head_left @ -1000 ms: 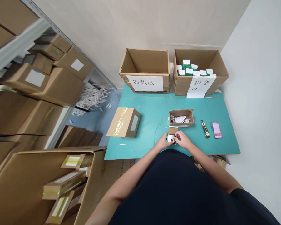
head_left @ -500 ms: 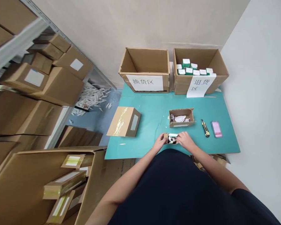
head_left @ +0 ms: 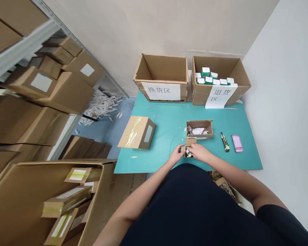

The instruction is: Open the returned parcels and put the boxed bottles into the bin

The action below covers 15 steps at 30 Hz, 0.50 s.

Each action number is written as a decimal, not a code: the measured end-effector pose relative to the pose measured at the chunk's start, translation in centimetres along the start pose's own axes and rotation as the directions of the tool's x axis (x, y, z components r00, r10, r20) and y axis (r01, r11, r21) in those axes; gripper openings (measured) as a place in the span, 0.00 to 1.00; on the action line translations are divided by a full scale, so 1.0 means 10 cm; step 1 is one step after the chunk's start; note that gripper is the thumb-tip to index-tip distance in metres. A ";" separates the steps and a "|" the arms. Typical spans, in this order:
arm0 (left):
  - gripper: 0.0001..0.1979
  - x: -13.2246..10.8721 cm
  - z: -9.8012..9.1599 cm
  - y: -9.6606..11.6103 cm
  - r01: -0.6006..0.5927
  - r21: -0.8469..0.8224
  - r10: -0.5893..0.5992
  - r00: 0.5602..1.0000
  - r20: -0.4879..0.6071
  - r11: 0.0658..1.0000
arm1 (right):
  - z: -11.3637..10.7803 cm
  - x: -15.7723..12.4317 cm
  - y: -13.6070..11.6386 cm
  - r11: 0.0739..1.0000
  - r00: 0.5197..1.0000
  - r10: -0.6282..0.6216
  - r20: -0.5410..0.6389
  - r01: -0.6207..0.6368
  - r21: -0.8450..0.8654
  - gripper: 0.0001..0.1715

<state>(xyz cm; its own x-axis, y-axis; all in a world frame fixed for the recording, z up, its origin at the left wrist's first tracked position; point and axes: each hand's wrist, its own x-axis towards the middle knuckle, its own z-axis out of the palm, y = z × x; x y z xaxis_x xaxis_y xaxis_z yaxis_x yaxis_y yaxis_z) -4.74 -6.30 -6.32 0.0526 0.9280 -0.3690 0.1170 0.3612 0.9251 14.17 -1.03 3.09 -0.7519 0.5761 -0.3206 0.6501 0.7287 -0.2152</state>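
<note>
A small cardboard box [head_left: 191, 140] stands at the near edge of the green table, its flap raised, with a black-and-white item [head_left: 189, 152] inside. My left hand [head_left: 177, 153] grips the box's left side with curled fingers. Over the box's right part is my right hand [head_left: 197, 151], its fingertips bent down into the opening; what they pinch, if anything, is hidden. Just beyond sits an open carton [head_left: 200, 136] holding crumpled white paper [head_left: 198, 131].
Two large labelled cartons stand at the back, the left one [head_left: 165, 68] open and the right one [head_left: 217, 61] holding white-and-green boxes. A taped box [head_left: 136, 131] lies left; a yellow-black cutter [head_left: 225, 142] and a pink phone-like object [head_left: 237, 143] lie right.
The small box's flap now stands up at its far side. My right hand has moved slightly left, with its fingertips in the opening. The view has shifted a little.
</note>
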 end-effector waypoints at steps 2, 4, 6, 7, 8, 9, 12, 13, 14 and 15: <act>0.25 0.01 0.01 -0.01 0.007 -0.004 -0.007 1.000 0.001 1.000 | -0.02 0.07 -0.07 0.999 0.999 0.052 0.011 -0.052 -0.008 0.24; 0.24 0.01 0.01 -0.02 0.015 -0.011 -0.015 1.000 -0.007 1.000 | -0.03 0.15 -0.14 0.995 0.995 0.101 0.023 -0.100 -0.025 0.19; 0.23 0.03 0.01 -0.03 0.026 -0.007 -0.026 0.999 -0.019 1.000 | -0.04 0.22 -0.19 0.990 0.990 0.132 0.042 -0.130 -0.049 0.16; 0.22 0.03 0.01 -0.03 0.034 -0.001 -0.034 0.999 -0.025 0.999 | -0.05 0.25 -0.20 0.990 0.990 0.135 0.052 -0.132 -0.059 0.16; 0.22 0.04 0.01 -0.03 0.043 0.001 -0.043 0.999 -0.029 0.999 | -0.06 0.26 -0.20 0.991 0.990 0.126 0.061 -0.122 -0.063 0.16; 0.22 0.05 0.01 -0.03 0.051 -0.002 -0.051 0.998 -0.032 0.999 | -0.08 0.26 -0.19 0.993 0.992 0.105 0.066 -0.101 -0.060 0.16; 0.23 0.06 0.03 -0.03 0.066 -0.044 -0.067 0.997 -0.026 0.997 | -0.16 0.20 -0.14 0.999 0.998 0.021 0.064 -0.019 -0.040 0.18; 0.23 0.07 0.04 -0.02 0.065 -0.062 -0.067 0.998 -0.021 0.996 | -0.20 0.17 -0.12 0.999 0.998 -0.003 0.060 0.005 -0.036 0.19; 0.22 0.07 0.05 -0.02 0.063 -0.078 -0.064 0.998 -0.018 0.995 | -0.24 0.14 -0.10 0.999 0.998 -0.023 0.055 0.025 -0.035 0.20; 0.22 0.07 0.05 -0.01 0.060 -0.092 -0.062 0.998 -0.016 0.994 | -0.30 0.11 -0.09 0.998 0.998 -0.042 0.048 0.044 -0.039 0.21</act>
<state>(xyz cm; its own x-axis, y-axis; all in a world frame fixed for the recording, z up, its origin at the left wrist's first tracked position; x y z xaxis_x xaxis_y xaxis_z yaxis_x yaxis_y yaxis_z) -4.27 -5.72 -6.72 0.0293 0.9053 -0.4238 0.0286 0.4230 0.9057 12.41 0.06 5.66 -0.7724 0.5265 -0.3554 0.6117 0.7672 -0.1930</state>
